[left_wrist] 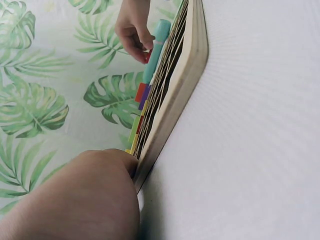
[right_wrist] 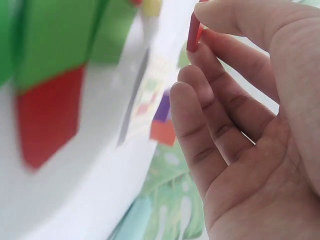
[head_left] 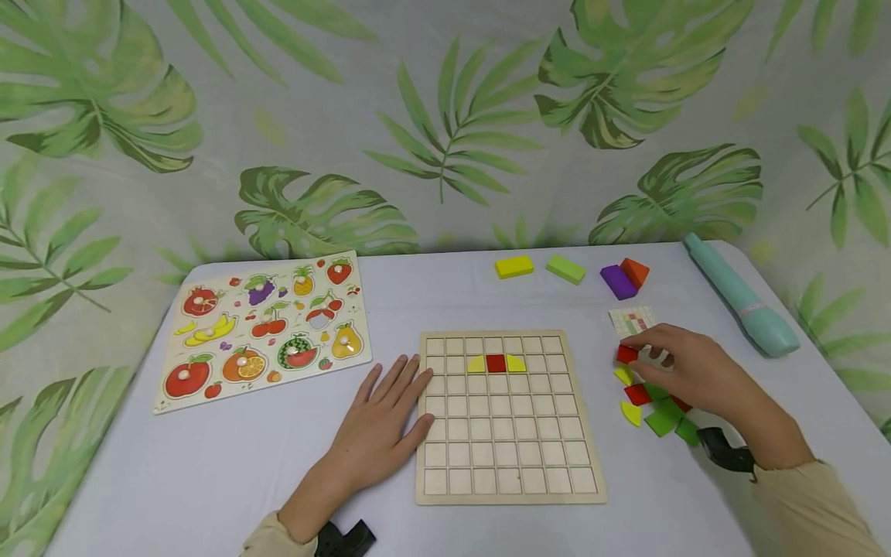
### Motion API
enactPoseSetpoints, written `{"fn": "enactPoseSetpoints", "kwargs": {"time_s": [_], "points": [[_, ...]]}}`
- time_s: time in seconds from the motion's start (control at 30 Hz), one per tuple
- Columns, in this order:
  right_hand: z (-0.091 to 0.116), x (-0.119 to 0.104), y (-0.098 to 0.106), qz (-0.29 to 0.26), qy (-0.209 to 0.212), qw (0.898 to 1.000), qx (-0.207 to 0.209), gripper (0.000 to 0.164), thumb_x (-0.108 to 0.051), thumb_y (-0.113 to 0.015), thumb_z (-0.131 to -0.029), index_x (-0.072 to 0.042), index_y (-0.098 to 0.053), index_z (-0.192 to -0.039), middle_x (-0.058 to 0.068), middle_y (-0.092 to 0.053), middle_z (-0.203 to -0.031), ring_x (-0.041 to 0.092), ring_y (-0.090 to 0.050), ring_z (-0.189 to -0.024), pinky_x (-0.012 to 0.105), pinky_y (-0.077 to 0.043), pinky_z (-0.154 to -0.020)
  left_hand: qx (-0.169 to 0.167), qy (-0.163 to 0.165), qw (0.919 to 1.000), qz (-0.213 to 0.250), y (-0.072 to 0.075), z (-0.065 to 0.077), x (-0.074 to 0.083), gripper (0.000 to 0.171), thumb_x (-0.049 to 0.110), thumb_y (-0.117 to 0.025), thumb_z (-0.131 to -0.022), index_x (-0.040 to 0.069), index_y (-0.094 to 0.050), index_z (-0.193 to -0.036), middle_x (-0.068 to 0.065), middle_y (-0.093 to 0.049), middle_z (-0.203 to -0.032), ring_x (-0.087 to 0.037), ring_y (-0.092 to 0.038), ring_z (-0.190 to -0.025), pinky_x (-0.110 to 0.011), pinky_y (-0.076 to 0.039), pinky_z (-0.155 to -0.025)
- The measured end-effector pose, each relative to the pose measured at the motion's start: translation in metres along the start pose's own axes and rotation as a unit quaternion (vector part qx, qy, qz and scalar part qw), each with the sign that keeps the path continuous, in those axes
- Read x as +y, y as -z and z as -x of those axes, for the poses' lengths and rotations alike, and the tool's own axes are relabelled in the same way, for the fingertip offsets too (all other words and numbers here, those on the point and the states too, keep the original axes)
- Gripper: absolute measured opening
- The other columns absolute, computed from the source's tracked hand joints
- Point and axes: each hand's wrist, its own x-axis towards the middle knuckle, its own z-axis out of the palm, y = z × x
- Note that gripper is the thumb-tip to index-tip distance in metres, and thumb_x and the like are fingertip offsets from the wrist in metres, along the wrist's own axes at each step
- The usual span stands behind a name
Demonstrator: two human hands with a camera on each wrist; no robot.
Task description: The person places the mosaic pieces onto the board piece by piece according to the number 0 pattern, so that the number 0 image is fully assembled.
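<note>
My right hand (head_left: 685,367) pinches a red square tile (head_left: 626,353) between thumb and fingertips, above a loose heap of tiles; the right wrist view shows the tile (right_wrist: 193,32) edge-on. Under that hand lie green tiles (head_left: 663,418), more red tiles (head_left: 636,395) and yellow quarter-round tiles (head_left: 631,414). My left hand (head_left: 383,422) lies flat with fingers spread, its fingertips on the left rim of a wooden grid board (head_left: 511,499). In the board's second row sit a red square (head_left: 496,363) and, on either side of it, a yellow quarter-round piece (head_left: 476,364).
A small pattern card (head_left: 632,319) lies just beyond the right hand. Yellow (head_left: 513,267), light green (head_left: 565,269), purple (head_left: 618,282) and orange blocks (head_left: 635,271) stand along the back. A teal tapered object (head_left: 741,294) lies far right, a fruit puzzle board (head_left: 264,329) at left.
</note>
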Motion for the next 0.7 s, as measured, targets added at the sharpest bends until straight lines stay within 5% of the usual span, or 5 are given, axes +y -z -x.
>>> {"fn": "enactPoseSetpoints", "kwargs": {"time_s": [0.53, 0.7], "points": [[-0.032, -0.049, -0.015, -0.052, 0.068, 0.996, -0.019, 0.029, -0.012, -0.079, -0.090, -0.010, -0.076, -0.118, 0.000, -0.072, -0.108, 0.017, -0.064, -0.091, 0.036, -0.059, -0.076, 0.009, -0.003, 1.0000, -0.002, 0.000, -0.001, 0.002, 0.062, 0.043, -0.051, -0.105, 0.012, -0.041, -0.159, -0.010, -0.031, -0.168, -0.028, -0.024, -0.158, -0.053, -0.014, -0.127], [-0.038, -0.061, -0.022, -0.057, 0.056, 0.996, -0.034, 0.028, -0.014, -0.079, -0.090, -0.013, -0.076, -0.118, -0.002, -0.071, -0.111, 0.015, -0.063, -0.093, 0.035, -0.058, -0.077, 0.014, -0.007, 0.9998, -0.010, 0.001, 0.000, 0.002, 0.062, 0.042, -0.052, -0.105, 0.012, -0.042, -0.159, -0.010, -0.032, -0.168, -0.028, -0.026, -0.157, -0.054, -0.015, -0.127]]}}
